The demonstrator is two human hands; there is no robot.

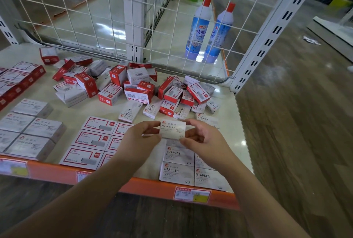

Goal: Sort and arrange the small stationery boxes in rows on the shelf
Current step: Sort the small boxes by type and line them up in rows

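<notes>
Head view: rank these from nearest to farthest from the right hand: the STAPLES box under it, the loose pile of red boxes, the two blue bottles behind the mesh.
From the right hand:
1. STAPLES box, directly below it at the shelf front.
2. Pile of red boxes, mid-shelf, behind and to the left.
3. Blue bottles, farthest, beyond the wire mesh at the back right.

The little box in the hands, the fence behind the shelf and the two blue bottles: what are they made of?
Paper clips box: looks like thin printed cardboard, matte, with sharp folded edges. Wire fence: probably metal wire painted white, thin straight bars in a grid. Blue bottles: likely plastic, smooth and slightly shiny, with red caps.
</notes>
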